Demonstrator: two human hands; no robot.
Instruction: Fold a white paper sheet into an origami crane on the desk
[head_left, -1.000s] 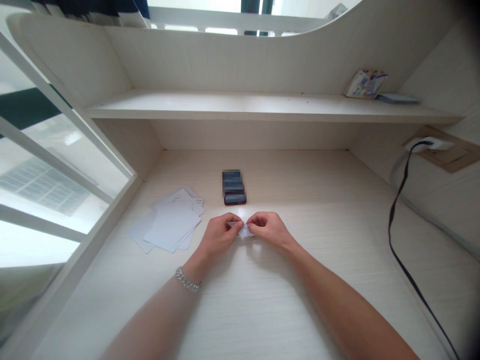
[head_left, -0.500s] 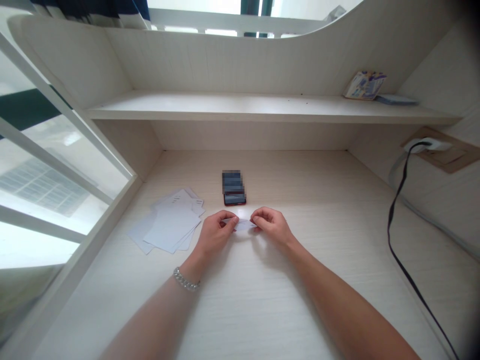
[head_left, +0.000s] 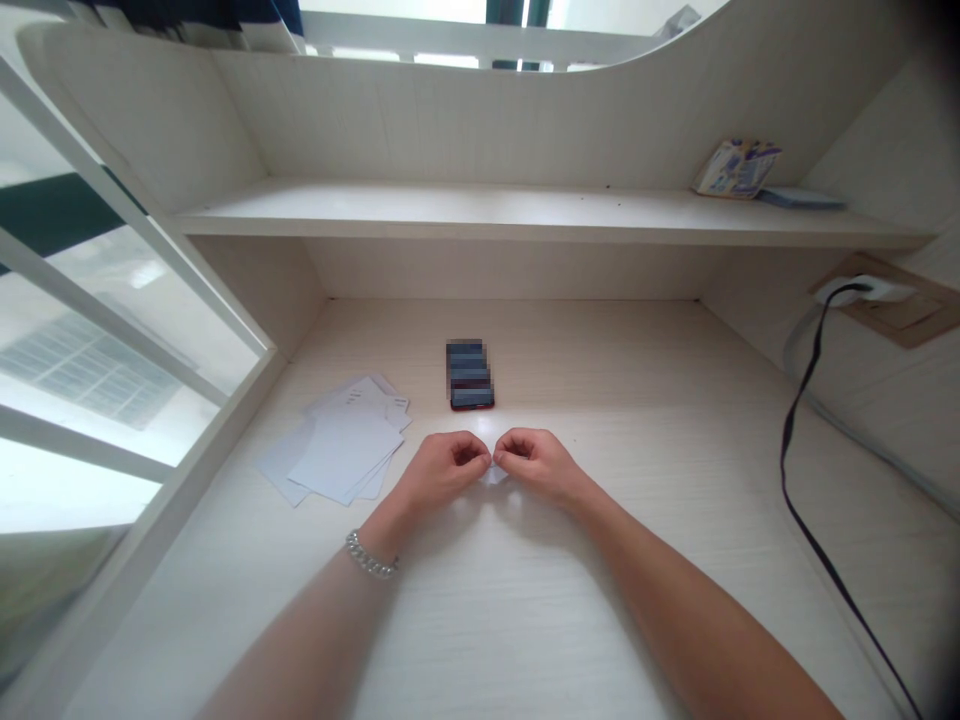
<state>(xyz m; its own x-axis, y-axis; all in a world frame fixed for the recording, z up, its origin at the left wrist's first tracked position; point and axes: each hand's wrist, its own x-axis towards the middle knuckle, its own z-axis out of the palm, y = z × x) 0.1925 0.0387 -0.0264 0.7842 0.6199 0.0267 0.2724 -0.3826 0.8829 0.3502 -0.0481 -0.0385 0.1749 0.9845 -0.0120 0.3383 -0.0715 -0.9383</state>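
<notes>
A small piece of white paper [head_left: 494, 475] shows just below my fingertips, mostly hidden by them. My left hand [head_left: 450, 465] pinches it between thumb and forefinger from the left. From the right, my right hand [head_left: 536, 460] pinches it in the same way, and the two sets of fingertips almost meet. Straight beyond my hands a dark phone [head_left: 471, 375] with a red edge lies flat, its screen blurred out. Loose white paper sheets [head_left: 341, 445] overlap in a spread pile left of my left hand.
A raised shelf [head_left: 450, 210] runs along the back of the desk, with a colourful box [head_left: 737, 168] and a thin flat bluish item [head_left: 802, 199] at its right. A black cable [head_left: 787, 440] hangs from the wall socket [head_left: 892, 300]. Slatted railing [head_left: 135, 330] borders the left side.
My hands have come closer together and slightly nearer to me, fingertips now almost touching. Less of the small paper shows between them. The phone and pile stay put.
</notes>
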